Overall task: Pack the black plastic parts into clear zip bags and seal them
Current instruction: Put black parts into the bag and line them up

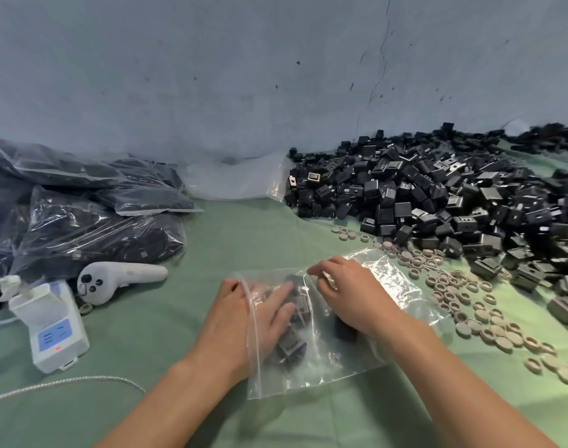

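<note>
Several black parts (pixel 296 345), blurred — inside clear bag (pixel 393 287)

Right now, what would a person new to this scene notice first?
First, the big heap of black plastic parts on the right, reaching to the wall. In the centre, the left hand is inside a clear zip bag and the right hand rests on it. Filled bags are piled at the left.
</note>
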A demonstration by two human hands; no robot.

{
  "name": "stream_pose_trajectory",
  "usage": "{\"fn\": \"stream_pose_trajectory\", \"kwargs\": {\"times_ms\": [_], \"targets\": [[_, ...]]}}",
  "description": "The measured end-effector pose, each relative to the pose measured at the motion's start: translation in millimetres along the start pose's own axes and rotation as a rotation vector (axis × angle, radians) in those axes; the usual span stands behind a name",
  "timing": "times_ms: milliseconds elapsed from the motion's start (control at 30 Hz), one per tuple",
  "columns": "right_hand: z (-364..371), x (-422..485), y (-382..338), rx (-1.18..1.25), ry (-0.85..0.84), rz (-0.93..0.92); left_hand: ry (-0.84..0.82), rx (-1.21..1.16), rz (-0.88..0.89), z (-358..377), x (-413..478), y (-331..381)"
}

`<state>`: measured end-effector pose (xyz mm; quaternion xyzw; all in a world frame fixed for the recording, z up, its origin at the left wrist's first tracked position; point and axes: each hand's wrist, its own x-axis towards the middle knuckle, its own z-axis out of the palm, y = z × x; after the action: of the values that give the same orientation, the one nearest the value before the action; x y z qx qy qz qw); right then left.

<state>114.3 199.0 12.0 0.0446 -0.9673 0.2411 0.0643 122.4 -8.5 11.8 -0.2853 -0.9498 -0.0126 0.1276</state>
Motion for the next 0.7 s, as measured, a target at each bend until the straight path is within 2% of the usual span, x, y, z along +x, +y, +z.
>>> {"fn": "stream_pose_trajectory", "kwargs": {"times_ms": [133, 233, 300, 433, 533, 600, 700], "targets": [[2, -2, -13, 0.053, -0.048, -0.081, -0.035, 0.059, 0.025, -5, -2, 6], [5, -7, -24, 0.026, -0.091, -0.162, -0.086, -0.146, -0.05, -5, -10, 9], [8, -10, -29, 0.053, -0.105, -0.179, -0.032, -0.303, -0.091, -5, -17, 12], [13, -15, -31, 0.195, -0.165, -0.144, 0.034, -0.376, -0.075, -3, -23, 13], [14, -17, -30, 0.312, -0.174, -0.098, -0.026, -0.411, -0.177, -2, -19, 8], [14, -17, -29, 0.373, -0.156, -0.069, -0.101, -0.381, -0.181, 0, -13, 6], [13, -17, -27, 0.42, -0.116, -0.045, -0.084, -0.495, -0.216, 3, -6, 5]]}}
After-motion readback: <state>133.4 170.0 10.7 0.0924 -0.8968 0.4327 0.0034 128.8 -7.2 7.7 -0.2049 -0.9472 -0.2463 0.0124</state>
